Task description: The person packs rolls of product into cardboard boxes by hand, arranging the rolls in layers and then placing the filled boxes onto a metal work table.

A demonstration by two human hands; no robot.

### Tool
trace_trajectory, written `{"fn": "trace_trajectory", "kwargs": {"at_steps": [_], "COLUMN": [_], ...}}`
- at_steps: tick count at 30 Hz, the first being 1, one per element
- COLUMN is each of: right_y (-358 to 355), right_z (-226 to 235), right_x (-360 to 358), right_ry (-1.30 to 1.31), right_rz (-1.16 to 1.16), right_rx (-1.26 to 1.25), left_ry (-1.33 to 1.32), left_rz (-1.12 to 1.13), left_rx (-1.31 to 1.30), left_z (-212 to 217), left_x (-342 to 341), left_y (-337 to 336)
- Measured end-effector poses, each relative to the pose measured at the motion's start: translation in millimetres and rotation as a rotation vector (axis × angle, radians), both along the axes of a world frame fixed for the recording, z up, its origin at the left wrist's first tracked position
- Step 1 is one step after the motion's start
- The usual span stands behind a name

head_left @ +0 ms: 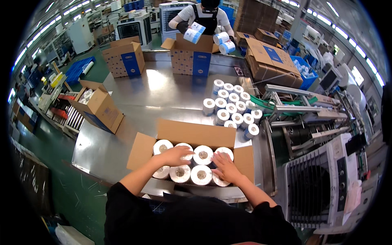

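1. An open brown cardboard carton [196, 134], flaps spread outward, sits at the near edge of a shiny metal table [143, 96].
2. White cylindrical rolls with hollow cores [197, 156] stand upright inside it, in two rows of four.
3. The bare left hand [178, 155] lies over the rolls on the left side, fingers extended, grasping nothing.
4. The bare right hand [226, 167] touches the rolls at the right end, fingers spread and unclenched.
5. Beyond, more upright white rolls [233, 94] cluster on the table's right.
6. At the far edge, a co-worker in a dark apron [208, 20] holds blue-and-white wrapped rolls [192, 36] over a printed brown box [182, 61].
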State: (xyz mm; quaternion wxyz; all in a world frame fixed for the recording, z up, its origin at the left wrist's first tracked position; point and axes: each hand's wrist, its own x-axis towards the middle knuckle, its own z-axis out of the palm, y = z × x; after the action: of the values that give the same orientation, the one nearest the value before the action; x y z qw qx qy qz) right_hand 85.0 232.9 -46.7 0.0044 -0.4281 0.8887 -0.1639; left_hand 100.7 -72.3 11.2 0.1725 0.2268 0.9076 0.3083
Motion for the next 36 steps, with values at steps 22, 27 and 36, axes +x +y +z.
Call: {"fn": "trace_trajectory", "kwargs": {"at_steps": [22,27,36], "right_y": [11,19,-19], "right_z": [2,-44,-35], "right_x": [-31,29,12], "right_ry": [-0.423,-0.765,-1.061], "right_rz": [-0.671,-0.683,-0.553], "right_rx": [-0.479,-0.731,-0.802], "left_ry": [0.774,0.839,0.508], "left_rz": [0.651,0.522,0.503], "left_rx": [-0.204,-0.163,-0.102], "left_z": [-76,-55,-26], "left_x": [-9,-72,30], "left_y": [2,31,70]}}
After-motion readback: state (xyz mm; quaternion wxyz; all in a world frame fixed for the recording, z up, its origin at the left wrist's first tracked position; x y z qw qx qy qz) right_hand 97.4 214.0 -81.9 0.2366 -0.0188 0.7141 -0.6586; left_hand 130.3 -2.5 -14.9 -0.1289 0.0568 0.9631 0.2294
